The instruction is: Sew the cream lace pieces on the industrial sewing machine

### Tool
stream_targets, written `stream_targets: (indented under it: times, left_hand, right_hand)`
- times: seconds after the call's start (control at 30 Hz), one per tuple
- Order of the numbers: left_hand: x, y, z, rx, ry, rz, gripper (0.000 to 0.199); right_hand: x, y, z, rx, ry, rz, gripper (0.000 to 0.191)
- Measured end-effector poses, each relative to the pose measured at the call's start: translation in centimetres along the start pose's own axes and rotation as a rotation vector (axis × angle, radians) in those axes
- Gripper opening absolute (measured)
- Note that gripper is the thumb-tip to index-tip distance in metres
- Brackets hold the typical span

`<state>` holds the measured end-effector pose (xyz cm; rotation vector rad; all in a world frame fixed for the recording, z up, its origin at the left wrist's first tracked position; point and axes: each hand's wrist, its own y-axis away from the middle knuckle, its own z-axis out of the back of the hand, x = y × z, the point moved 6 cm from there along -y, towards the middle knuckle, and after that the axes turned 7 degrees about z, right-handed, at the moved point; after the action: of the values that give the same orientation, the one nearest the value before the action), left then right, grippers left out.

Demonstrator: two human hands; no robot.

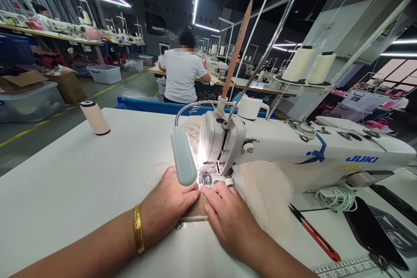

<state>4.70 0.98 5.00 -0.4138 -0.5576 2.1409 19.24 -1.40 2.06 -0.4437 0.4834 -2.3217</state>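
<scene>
Both hands rest at the needle area of a white sewing machine [270,139]. My left hand [171,202], with a gold bracelet [138,228] at the wrist, lies left of the presser foot [206,178], its fingers partly behind a grey lamp head [184,156]. My right hand [228,213] is just right of and below the foot, fingers bent together, index tip near the left thumb. Between them shows a brown plate [197,208]. Pale lace fabric [192,130] lies behind the needle, and sheer cloth [267,195] spreads to the right. Whatever the fingertips press is too small to make out.
A peach thread spool [95,117] stands at the table's [97,173] back left. Red-handled snips [316,234], a ruler [348,267], a coiled cord [337,197] and a black phone-like object [374,230] lie right. A person in a white shirt [182,74] sits ahead.
</scene>
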Motion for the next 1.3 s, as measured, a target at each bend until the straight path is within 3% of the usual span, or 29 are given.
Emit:
stream_targets:
  times: [0.27,0.43,0.63,0.87,1.0,1.13,1.3]
  left_hand:
    - [0.3,0.2,-0.4,0.003,0.037,0.006,0.034]
    - [1.1,-0.1,-0.9,0.038,0.025,0.033,0.029]
    - [1.6,-0.2,-1.4,0.073,-0.053,0.077,0.029]
    - [1.5,-0.2,-1.5,0.098,-0.008,0.105,0.028]
    - [2.2,-0.2,-1.4,0.108,0.074,0.189,0.022]
    - [4.7,0.1,-2.8,0.178,0.078,0.363,0.017]
    - [7.5,0.3,-3.9,0.175,0.009,0.516,0.039]
  right_hand:
    - [0.1,-0.1,0.2,0.003,0.002,0.015,0.028]
    - [-0.4,0.4,0.5,-0.073,-0.061,-0.013,0.026]
    - [-1.8,0.7,1.3,-0.158,-0.048,-0.085,0.038]
    - [-1.4,0.6,1.5,-0.182,-0.117,-0.078,0.035]
    - [-1.5,1.0,1.3,-0.190,-0.111,-0.070,0.034]
    - [-1.3,1.2,0.9,-0.170,-0.091,-0.005,0.030]
    - [-0.2,1.4,0.4,-0.149,-0.094,0.137,0.027]
